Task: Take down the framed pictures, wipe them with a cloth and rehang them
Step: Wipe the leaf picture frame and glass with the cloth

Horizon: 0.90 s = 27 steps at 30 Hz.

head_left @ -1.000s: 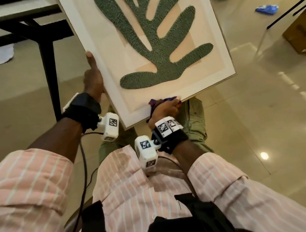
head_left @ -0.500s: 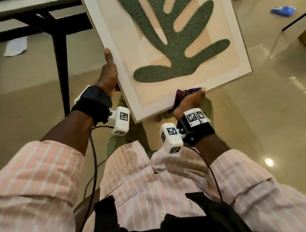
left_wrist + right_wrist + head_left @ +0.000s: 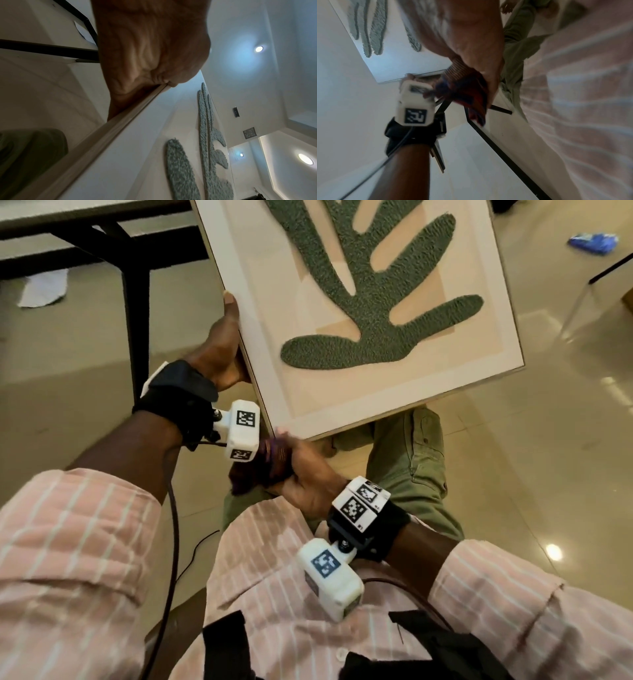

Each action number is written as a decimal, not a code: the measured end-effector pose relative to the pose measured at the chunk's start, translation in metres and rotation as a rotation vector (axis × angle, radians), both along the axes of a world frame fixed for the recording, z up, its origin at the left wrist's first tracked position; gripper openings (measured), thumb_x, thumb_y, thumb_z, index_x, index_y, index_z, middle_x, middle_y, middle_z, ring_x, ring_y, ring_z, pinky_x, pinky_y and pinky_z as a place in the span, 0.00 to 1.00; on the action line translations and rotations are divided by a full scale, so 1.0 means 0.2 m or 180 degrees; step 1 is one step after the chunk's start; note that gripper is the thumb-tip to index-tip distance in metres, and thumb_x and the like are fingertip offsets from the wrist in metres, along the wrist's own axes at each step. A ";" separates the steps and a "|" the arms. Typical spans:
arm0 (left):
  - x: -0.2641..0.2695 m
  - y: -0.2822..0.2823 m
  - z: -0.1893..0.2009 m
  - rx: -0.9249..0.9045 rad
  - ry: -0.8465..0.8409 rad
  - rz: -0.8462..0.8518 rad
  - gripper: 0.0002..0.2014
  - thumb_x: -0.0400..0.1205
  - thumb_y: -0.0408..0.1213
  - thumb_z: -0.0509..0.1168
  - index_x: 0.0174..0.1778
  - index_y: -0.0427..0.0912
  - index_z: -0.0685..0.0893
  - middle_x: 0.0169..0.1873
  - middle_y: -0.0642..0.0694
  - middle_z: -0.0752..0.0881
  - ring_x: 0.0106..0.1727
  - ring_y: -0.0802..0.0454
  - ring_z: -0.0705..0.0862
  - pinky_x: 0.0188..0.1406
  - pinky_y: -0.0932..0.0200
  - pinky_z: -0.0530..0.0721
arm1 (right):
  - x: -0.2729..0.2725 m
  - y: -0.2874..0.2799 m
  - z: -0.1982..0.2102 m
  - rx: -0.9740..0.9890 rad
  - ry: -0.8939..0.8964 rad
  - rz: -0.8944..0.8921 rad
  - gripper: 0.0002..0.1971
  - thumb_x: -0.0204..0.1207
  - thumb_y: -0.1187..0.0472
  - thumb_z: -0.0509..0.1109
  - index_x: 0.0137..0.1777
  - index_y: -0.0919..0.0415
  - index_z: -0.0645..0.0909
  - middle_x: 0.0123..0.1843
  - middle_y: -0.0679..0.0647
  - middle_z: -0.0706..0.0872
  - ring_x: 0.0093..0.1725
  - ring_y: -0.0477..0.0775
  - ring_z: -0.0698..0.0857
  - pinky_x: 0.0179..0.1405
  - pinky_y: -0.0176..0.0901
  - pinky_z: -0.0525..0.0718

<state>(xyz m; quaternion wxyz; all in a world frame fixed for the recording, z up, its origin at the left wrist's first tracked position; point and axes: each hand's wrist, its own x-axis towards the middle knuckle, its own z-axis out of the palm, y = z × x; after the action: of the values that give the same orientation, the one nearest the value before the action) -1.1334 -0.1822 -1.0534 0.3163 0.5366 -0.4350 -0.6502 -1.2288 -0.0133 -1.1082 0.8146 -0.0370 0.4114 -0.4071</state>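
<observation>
A framed picture (image 3: 308, 285) with a green leaf shape on a cream ground is held tilted in front of me, its near corner low at the centre. My left hand (image 3: 222, 350) grips its left edge, thumb along the frame; the left wrist view shows the palm (image 3: 145, 54) against the frame rim (image 3: 120, 127). My right hand (image 3: 301, 470) sits just below the near corner and holds a bunched dark purple striped cloth (image 3: 263, 467), also seen in the right wrist view as the cloth (image 3: 464, 92) under the frame's corner (image 3: 412, 75).
A black-legged table (image 3: 133, 302) stands at the left. White paper (image 3: 44, 287) lies on the glossy tiled floor beneath it. A blue rag (image 3: 592, 242) lies on the floor at the far right, beside a glass-topped table edge (image 3: 609, 268). My green trousers (image 3: 404, 470) are below the frame.
My right hand with the cloth has slid from the frame's lower edge leftward to just under its near corner. The picture sits higher and further right in view; the left hand keeps its grip.
</observation>
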 end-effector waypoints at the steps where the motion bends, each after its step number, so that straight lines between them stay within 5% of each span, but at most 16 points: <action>1: 0.01 0.00 0.00 0.0017 0.0029 -0.0122 0.35 0.84 0.68 0.36 0.74 0.54 0.76 0.62 0.49 0.88 0.61 0.44 0.87 0.49 0.33 0.85 | -0.02 0.01 0.03 -0.0114 -0.0049 0.0499 0.18 0.88 0.51 0.55 0.62 0.64 0.79 0.53 0.62 0.85 0.50 0.57 0.86 0.62 0.58 0.81; 2: 0.02 0.00 0.00 0.0036 0.0053 -0.0178 0.35 0.84 0.68 0.36 0.74 0.54 0.76 0.62 0.49 0.88 0.62 0.44 0.87 0.48 0.34 0.86 | -0.05 0.01 0.05 -0.0256 0.0009 0.1001 0.15 0.88 0.55 0.57 0.61 0.63 0.79 0.53 0.60 0.84 0.49 0.54 0.85 0.62 0.54 0.81; 4: 0.04 0.00 0.01 0.0069 0.0088 -0.0165 0.34 0.84 0.67 0.37 0.74 0.54 0.76 0.63 0.49 0.87 0.62 0.45 0.87 0.48 0.37 0.86 | -0.11 -0.02 0.12 -0.0629 0.0473 0.1802 0.11 0.85 0.59 0.62 0.58 0.65 0.81 0.47 0.58 0.85 0.40 0.49 0.85 0.46 0.40 0.85; 7: 0.08 0.02 0.01 0.0054 0.0142 -0.0116 0.34 0.84 0.68 0.40 0.75 0.53 0.76 0.65 0.47 0.86 0.64 0.43 0.85 0.54 0.33 0.84 | -0.15 -0.11 0.23 -0.1229 0.1792 0.1881 0.15 0.81 0.56 0.70 0.57 0.70 0.84 0.40 0.56 0.88 0.33 0.47 0.85 0.32 0.35 0.82; 13: 0.20 0.07 -0.06 0.0045 -0.0159 -0.0049 0.33 0.81 0.71 0.48 0.71 0.51 0.78 0.63 0.44 0.86 0.65 0.41 0.84 0.62 0.32 0.82 | -0.12 -0.28 0.27 -0.1507 0.2152 0.1361 0.11 0.80 0.60 0.71 0.57 0.68 0.84 0.52 0.65 0.90 0.47 0.60 0.88 0.58 0.56 0.86; 17: 0.28 0.11 -0.05 0.0057 -0.0635 -0.0067 0.39 0.81 0.73 0.44 0.63 0.43 0.81 0.58 0.40 0.85 0.62 0.40 0.83 0.58 0.41 0.84 | -0.04 -0.32 0.23 -0.1636 0.2370 0.1391 0.12 0.81 0.60 0.69 0.56 0.69 0.84 0.52 0.67 0.89 0.46 0.60 0.87 0.56 0.57 0.86; 21: 0.36 0.21 -0.06 0.0252 -0.0736 -0.0185 0.45 0.76 0.78 0.40 0.62 0.43 0.83 0.57 0.41 0.88 0.58 0.43 0.87 0.51 0.44 0.87 | 0.07 -0.40 0.24 -0.2085 0.3232 0.1075 0.20 0.80 0.45 0.68 0.49 0.65 0.86 0.44 0.59 0.90 0.42 0.56 0.89 0.45 0.49 0.87; 24: 0.38 0.30 -0.12 -0.0020 -0.0871 -0.0313 0.41 0.75 0.77 0.48 0.68 0.50 0.83 0.54 0.45 0.90 0.52 0.46 0.91 0.44 0.44 0.91 | 0.09 -0.47 0.25 -0.2294 0.3850 0.0781 0.24 0.75 0.38 0.70 0.50 0.61 0.84 0.48 0.56 0.89 0.49 0.56 0.89 0.54 0.56 0.87; 27: 0.42 0.32 -0.16 -0.0205 -0.0752 0.0074 0.44 0.64 0.73 0.65 0.64 0.39 0.84 0.52 0.39 0.90 0.47 0.45 0.92 0.38 0.53 0.90 | 0.05 -0.50 0.27 -0.2350 0.3468 0.0762 0.24 0.65 0.41 0.81 0.53 0.58 0.84 0.50 0.52 0.89 0.50 0.50 0.89 0.54 0.51 0.89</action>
<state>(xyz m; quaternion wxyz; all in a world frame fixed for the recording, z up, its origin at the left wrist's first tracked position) -1.0494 -0.1178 -1.0862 0.2874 0.6040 -0.4837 -0.5645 -1.2181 -0.1138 -1.0543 0.4639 -0.5591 0.5908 -0.3511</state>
